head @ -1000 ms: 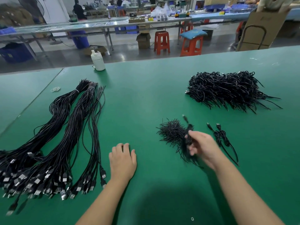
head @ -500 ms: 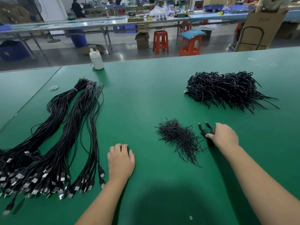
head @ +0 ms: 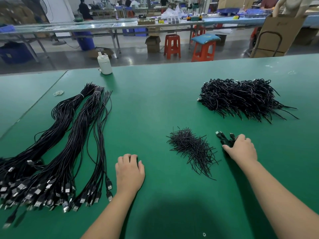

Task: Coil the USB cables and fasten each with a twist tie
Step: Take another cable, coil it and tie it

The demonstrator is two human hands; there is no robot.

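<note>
Long bundles of uncoiled black USB cables (head: 72, 135) lie on the left of the green table (head: 155, 94), plugs towards me. A small pile of black twist ties (head: 191, 149) sits in the middle. My right hand (head: 241, 150) is just right of that pile, fingers curled over small coiled cables (head: 224, 138) lying on the table; only their plug ends show past my fingers. My left hand (head: 129, 171) rests on the table beside the plug ends, loosely curled and holding nothing. A big heap of coiled, tied cables (head: 241, 99) lies at the far right.
A white bottle (head: 104, 64) stands near the table's far edge. Rubber bands (head: 58, 93) lie left of the cable bundles. Beyond the table are red stools (head: 172, 46), cardboard boxes and a long workbench with people at it.
My right hand carried a coiled cable from above the twist ties rightwards and down onto the table beside another coiled cable. My left hand stayed put.
</note>
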